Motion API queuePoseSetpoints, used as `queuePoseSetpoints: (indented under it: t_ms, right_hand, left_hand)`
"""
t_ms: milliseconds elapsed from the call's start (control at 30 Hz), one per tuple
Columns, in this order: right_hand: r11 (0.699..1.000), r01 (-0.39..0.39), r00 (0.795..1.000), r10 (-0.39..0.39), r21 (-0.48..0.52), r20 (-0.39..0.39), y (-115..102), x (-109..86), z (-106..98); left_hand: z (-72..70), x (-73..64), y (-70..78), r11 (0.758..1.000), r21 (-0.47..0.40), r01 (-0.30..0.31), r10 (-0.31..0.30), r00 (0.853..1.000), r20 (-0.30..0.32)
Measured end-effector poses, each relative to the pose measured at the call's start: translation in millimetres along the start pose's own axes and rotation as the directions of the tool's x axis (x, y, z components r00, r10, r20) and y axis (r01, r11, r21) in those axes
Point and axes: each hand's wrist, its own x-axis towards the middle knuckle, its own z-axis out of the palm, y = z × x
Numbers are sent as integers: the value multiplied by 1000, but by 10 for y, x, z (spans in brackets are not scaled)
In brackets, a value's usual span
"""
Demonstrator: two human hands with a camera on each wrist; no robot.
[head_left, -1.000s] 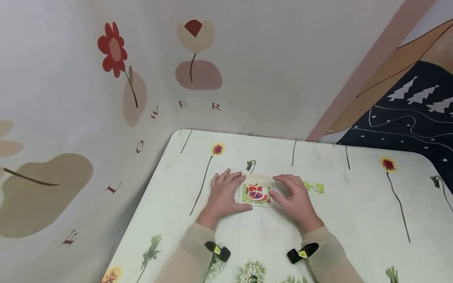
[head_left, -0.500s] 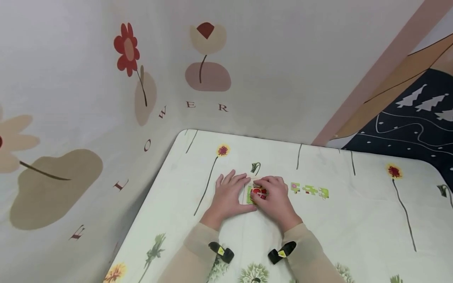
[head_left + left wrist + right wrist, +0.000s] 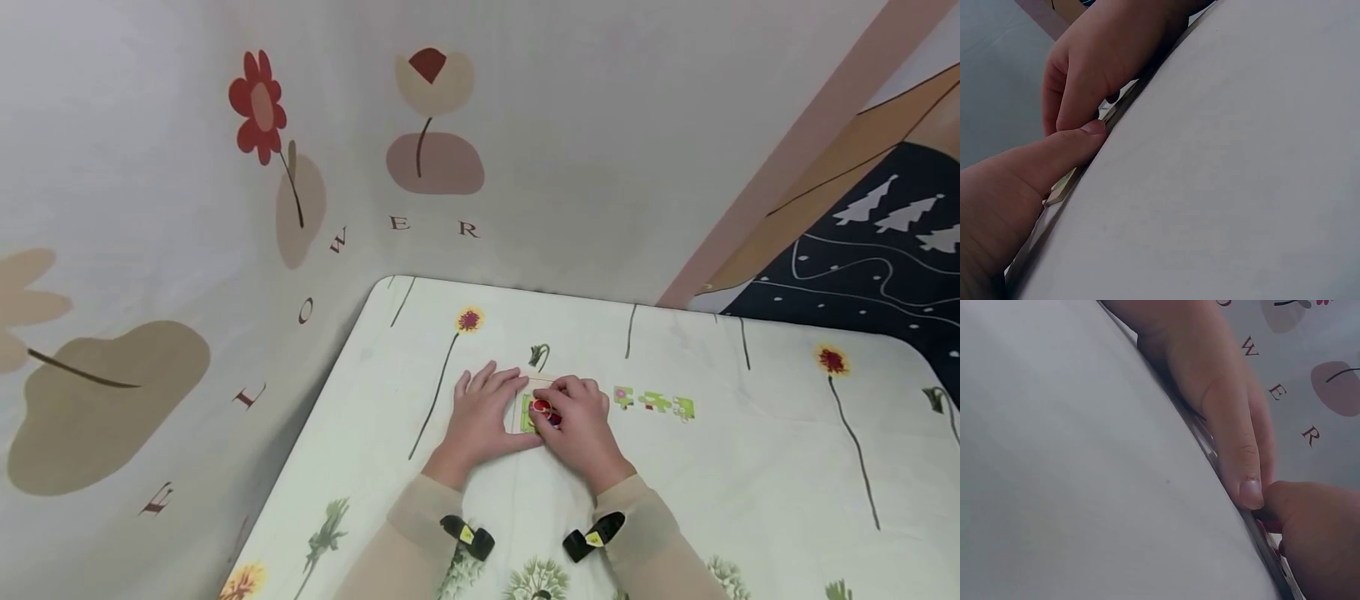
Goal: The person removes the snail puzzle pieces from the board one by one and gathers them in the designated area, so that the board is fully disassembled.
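Observation:
A small jigsaw puzzle with a pale frame and a green and red picture lies between the hands in the head view. My left hand rests at its left side, fingers spread and fairly straight, the thumb along the near edge. My right hand bends over the picture. Its thumb and forefinger pinch a red puzzle piece, largely covered by the fingers. Both wrist views look along the tabletop: the left thumb lies on the frame's edge, and a bit of red shows at the right fingertips.
Right of the hands, a row of loose green puzzle pieces lies on the flower-printed tablecloth. A patterned wall covering rises behind the table's far edge. Each wrist wears a black strap camera.
Since a second ago, my right hand has moved left from the puzzle's right edge over its picture and closed on a piece, uncovering another loose piece. The left hand stays at the frame.

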Motion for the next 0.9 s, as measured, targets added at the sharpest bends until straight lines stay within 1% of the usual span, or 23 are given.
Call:
queuePoseSetpoints:
  t_ms: [300, 467, 600, 833, 900]
  right_hand:
    - [998, -41, 999, 40, 40, 18, -22, 3, -6]
    - [996, -69, 997, 68, 64, 24, -24, 20, -6]
    - [994, -99, 995, 97, 55, 33, -28, 28, -9]
    - [990, -129, 991, 127, 48, 46, -47, 42, -10]
    - [989, -140, 989, 137, 53, 51, -49, 47, -6]
  left_hand:
    - [33, 1, -18, 1000, 2, 14, -14, 1000, 8]
    - [26, 11, -16, 1000, 3, 18, -18, 1000, 9]
    - [17, 16, -10, 1000, -1, 23, -23, 1000, 21]
    - [9, 16, -5, 1000, -9, 20, -20, 1000, 15]
    - [8, 16, -3, 1000, -5, 25, -25, 999, 22]
